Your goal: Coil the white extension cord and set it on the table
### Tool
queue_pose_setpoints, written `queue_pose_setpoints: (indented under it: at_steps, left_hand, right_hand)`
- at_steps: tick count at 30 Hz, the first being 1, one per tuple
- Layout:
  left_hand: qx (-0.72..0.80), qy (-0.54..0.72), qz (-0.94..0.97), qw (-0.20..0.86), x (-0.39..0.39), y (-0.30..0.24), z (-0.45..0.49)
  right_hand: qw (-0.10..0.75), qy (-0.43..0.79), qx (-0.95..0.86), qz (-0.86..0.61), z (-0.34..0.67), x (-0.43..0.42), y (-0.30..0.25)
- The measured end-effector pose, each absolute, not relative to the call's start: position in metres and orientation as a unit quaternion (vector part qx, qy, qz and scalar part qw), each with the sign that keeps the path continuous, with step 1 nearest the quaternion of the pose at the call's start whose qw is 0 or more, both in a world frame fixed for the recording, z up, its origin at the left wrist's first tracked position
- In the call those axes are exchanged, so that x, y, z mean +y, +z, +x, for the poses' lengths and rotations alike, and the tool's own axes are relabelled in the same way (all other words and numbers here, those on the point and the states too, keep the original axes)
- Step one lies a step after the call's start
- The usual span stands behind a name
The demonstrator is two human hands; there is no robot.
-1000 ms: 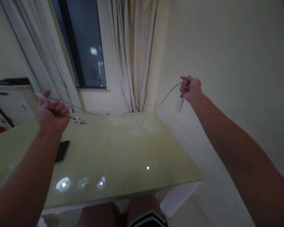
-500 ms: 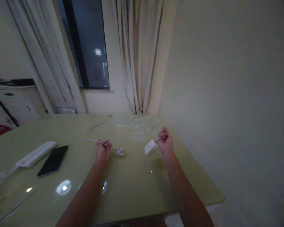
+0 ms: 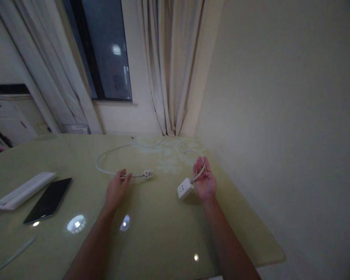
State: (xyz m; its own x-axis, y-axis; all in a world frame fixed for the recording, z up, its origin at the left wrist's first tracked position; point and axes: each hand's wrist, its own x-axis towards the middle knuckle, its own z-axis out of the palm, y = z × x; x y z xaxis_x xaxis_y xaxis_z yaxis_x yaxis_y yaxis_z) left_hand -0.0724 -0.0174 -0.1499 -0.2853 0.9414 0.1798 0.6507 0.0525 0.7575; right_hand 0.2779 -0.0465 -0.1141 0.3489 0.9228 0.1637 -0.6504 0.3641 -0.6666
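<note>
A white extension cord lies in a wide loop over the table. In my left hand (image 3: 118, 188), fingers closed, is the cord's plug end, with the pale three-pin plug (image 3: 148, 174) sticking out to the right, pins visible. My right hand (image 3: 205, 181) is turned palm up, its fingers loosely curled, and the thick grey-white cord (image 3: 198, 174) runs across the palm and fingers. From that cord the white socket block (image 3: 184, 188) hangs low at the left of the right hand, its outlet holes facing me; I cannot tell whether it touches the table.
The glossy greenish table (image 3: 151, 233) meets a plain wall (image 3: 280, 136) on the right. At the left lie a white power strip (image 3: 25, 190), a black phone or tablet (image 3: 48, 200) and a loose white cable (image 3: 13, 256). Behind stand curtains (image 3: 172, 70) and a window (image 3: 109, 50).
My right hand has rolled palm up and its fingers have loosened around the cord; the socket block has dropped slightly. My left hand has shifted left, and the view has tilted a little.
</note>
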Motion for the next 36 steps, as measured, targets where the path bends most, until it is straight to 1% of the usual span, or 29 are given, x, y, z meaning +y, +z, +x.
queue_pose_setpoints:
  at_steps: [2,5,8,10,12,14,17,20,21,23,25,27,29,31,36]
  left_hand:
    - [0.700,0.304,0.633,0.131,-0.023,-0.147,-0.073]
    - [0.726,0.211,0.654,-0.019,-0.035,-0.138,-0.070]
    - [0.729,0.204,0.640,-0.133,-0.048,-0.130,-0.065]
    - [0.713,0.209,0.650,-0.159,-0.052,-0.128,-0.061]
    - [0.701,0.214,0.669,-0.123,-0.051,-0.129,-0.057]
    - [0.713,0.226,0.662,-0.048,-0.046,-0.132,-0.055]
    - [0.735,0.301,0.607,0.025,-0.038,-0.135,-0.054]
    - [0.681,0.456,0.569,0.062,-0.036,-0.132,-0.055]
    - [0.652,0.507,0.556,0.091,-0.037,-0.131,-0.055]
    - [0.586,0.587,0.532,0.172,-0.042,-0.127,-0.052]
    - [0.524,0.626,0.520,0.251,-0.048,-0.123,-0.045]
    - [0.484,0.632,0.528,0.295,-0.053,-0.122,-0.036]
    - [0.471,0.617,0.551,0.307,-0.058,-0.124,-0.026]
    - [0.469,0.593,0.582,0.300,-0.061,-0.129,-0.016]
    - [0.467,0.542,0.643,0.274,-0.068,-0.140,0.002]
  right_hand:
    - [0.751,0.496,-0.331,-0.285,0.273,-0.044,-0.113]
    - [0.685,0.423,-0.464,-0.370,0.272,-0.040,-0.115]
    - [0.598,0.247,-0.587,-0.487,0.276,-0.041,-0.120]
    - [0.542,0.105,-0.630,-0.546,0.277,-0.044,-0.122]
    - [0.494,-0.011,-0.657,-0.569,0.275,-0.046,-0.123]
    - [0.443,-0.073,-0.691,-0.566,0.272,-0.047,-0.125]
    - [0.347,-0.084,-0.749,-0.559,0.265,-0.047,-0.128]
    - [0.272,-0.065,-0.758,-0.590,0.256,-0.046,-0.133]
    - [0.264,-0.058,-0.750,-0.603,0.252,-0.046,-0.135]
    - [0.281,-0.037,-0.734,-0.617,0.244,-0.046,-0.138]
    - [0.331,0.007,-0.722,-0.607,0.234,-0.046,-0.141]
    - [0.394,0.074,-0.704,-0.586,0.223,-0.046,-0.144]
    - [0.453,0.142,-0.676,-0.564,0.213,-0.047,-0.145]
    - [0.493,0.191,-0.649,-0.547,0.205,-0.049,-0.146]
    - [0.516,0.262,-0.627,-0.522,0.192,-0.055,-0.144]
